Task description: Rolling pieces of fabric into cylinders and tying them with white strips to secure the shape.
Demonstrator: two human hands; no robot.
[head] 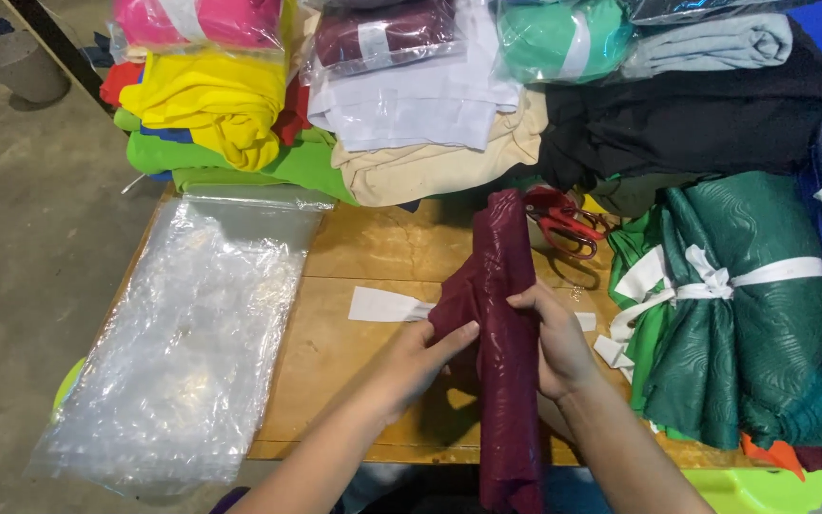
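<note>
A long, rolled maroon cloth [504, 276] lies lengthwise over the wooden table [354, 257], its near end hanging off the front edge. My left hand [411, 357] presses against its left side with fingers on the fabric. My right hand [549, 328] grips the roll from the right, fingers wrapped over the top. A white strip [382, 305] lies flat on the table under the cloth, sticking out on the left.
Clear plastic bags [192, 333] cover the table's left part. Red-handled scissors [563, 224] lie behind the roll. Green bundles tied with white strips [734, 305] sit on the right. Stacks of folded fabric [430, 124] in many colours line the back. Concrete floor lies left.
</note>
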